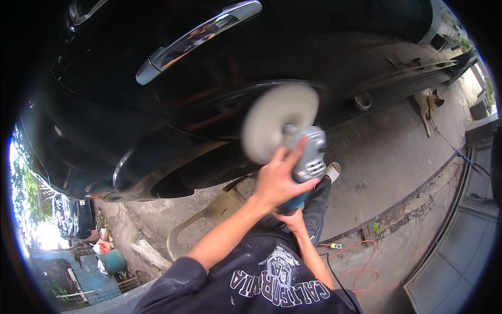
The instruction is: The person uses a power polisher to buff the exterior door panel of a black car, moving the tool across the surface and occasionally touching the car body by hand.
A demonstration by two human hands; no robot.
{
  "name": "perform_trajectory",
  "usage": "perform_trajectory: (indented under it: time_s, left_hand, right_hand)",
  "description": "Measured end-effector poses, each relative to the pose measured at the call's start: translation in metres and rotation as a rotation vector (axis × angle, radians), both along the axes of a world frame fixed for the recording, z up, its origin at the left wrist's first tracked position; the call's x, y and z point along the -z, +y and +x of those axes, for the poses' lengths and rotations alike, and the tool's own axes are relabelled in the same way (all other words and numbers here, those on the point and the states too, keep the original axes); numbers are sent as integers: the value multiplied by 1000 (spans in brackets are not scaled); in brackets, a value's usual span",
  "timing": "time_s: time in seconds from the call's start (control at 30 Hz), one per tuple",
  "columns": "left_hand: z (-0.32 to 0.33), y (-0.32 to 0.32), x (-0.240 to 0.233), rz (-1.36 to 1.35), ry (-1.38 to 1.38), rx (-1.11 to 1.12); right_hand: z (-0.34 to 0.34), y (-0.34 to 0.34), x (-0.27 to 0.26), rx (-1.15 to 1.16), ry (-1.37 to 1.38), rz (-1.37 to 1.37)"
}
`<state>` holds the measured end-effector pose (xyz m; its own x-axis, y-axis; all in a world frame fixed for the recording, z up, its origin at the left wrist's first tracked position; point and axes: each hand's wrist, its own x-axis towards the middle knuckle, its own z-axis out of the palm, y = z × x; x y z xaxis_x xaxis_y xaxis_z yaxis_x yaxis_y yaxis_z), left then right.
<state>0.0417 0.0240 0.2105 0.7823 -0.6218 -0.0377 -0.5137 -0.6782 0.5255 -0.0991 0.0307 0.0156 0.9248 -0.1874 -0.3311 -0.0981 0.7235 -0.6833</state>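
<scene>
A rotary polisher (310,151) with a grey gear head and teal body is held in both hands. My left hand (280,176) wraps the gear head, its fingers stretched toward the spindle. Lower down, my right hand (292,219) grips the rear of the body, partly hidden under my left forearm. The round whitish polishing pad (274,121) is blurred and tilted toward the lower side of a glossy black car (117,102). Whether the pad touches the paint, I cannot tell. Above it on the car is a chrome door handle (200,41) with reflections in it.
A beige plastic chair (223,206) stands by my left forearm, below the car. A black cord (333,271) and an orange cord (366,271) run at the right. Farther right, a chained dog (427,104) lies on the concrete near a bowl (362,101). A grey metal gate (451,251) borders the right.
</scene>
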Motion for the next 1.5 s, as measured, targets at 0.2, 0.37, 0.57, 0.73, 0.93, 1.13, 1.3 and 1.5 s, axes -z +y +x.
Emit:
perform_trajectory:
  time_s: [0.2,0.37,0.57,0.73,0.93,1.13,1.3,1.5]
  left_hand:
    - [18,-89,76,65,17,82]
    - [11,-70,45,29,-1,50]
    - [3,36,-24,-203,-143,-30]
    - [-8,135,-9,-712,-140,-155]
    - [-10,130,-22,-906,-78,-247]
    - [19,39,-15,-387,-142,74]
    - [24,-44,-9,-195,-25,57]
    - [20,-40,1,-95,-7,57]
  right_hand:
    - [-1,-43,26,72,81,221]
    - [-6,-38,27,-12,50,112]
    - [13,-20,-46,-171,-28,-132]
    - [36,-8,-88,-263,-147,-555]
    - [49,-29,-106,-316,-137,-609]
    - [25,-47,-61,-129,14,-198]
    - [13,-50,-16,59,48,-93]
    - [5,-31,8,22,57,-58]
